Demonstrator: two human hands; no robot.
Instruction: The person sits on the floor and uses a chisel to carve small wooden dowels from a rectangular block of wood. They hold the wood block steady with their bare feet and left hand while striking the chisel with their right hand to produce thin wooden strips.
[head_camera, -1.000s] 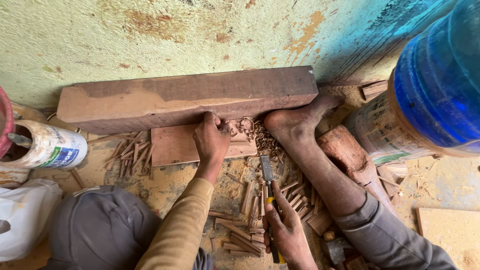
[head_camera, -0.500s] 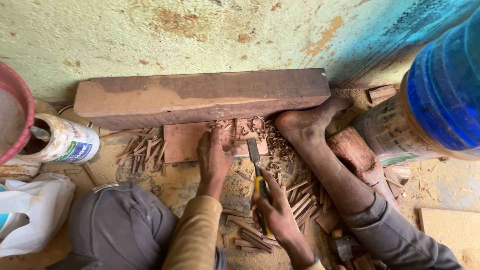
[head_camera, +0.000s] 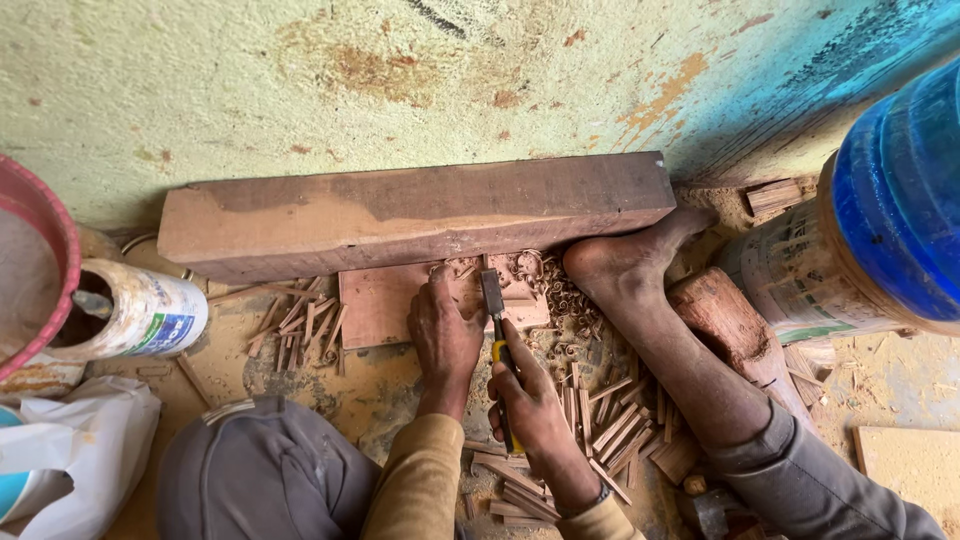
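The left hand (head_camera: 445, 335) lies palm down on a flat wood panel (head_camera: 385, 305), fingers spread a little and pressing on its top; it grips nothing. The right hand (head_camera: 530, 405) is closed in a fist round the yellow handle of a chisel (head_camera: 497, 325), whose metal blade points away from the person and meets the panel just beside the left fingertips. The panel lies on the floor, its far edge touching a long, thick beam (head_camera: 400, 215) that runs along the foot of a pale green wall (head_camera: 300, 80). Curled shavings (head_camera: 545, 285) sit on and beside the panel's right end, near a bare foot (head_camera: 625, 270) that rests against the beam's right end. Short split sticks (head_camera: 295, 320) are scattered left of the panel, and more lie between the right hand and the shin. A rounded wooden block (head_camera: 725, 325) lies right of the leg, with a blue drum (head_camera: 895, 220) beyond it. At the left stand a white can (head_camera: 140, 315) on its side and a red tub's rim (head_camera: 45, 225).
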